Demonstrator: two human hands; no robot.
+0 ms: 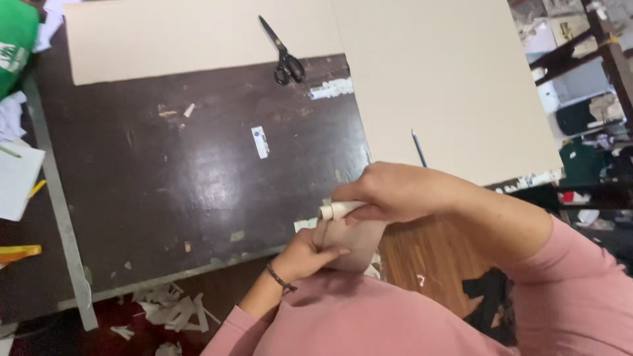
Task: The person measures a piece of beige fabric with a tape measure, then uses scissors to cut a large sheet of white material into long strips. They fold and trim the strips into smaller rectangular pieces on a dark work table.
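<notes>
Beige sheet of card, partly rolled [349,237], was held at the near edge of the dark wooden worktable [198,191]. Right hand [389,191] was closed around the rolled end; left hand [306,254] was pressed against the flat part, fingers curled. Black-handled scissors [285,56], large cream boards [448,86] and a thin blue pencil [419,150] were noted farther off.

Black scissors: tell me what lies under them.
The black scissors lie with blades on a beige sheet and handles reaching the dark table. What the sheet covers cannot be seen.
</notes>
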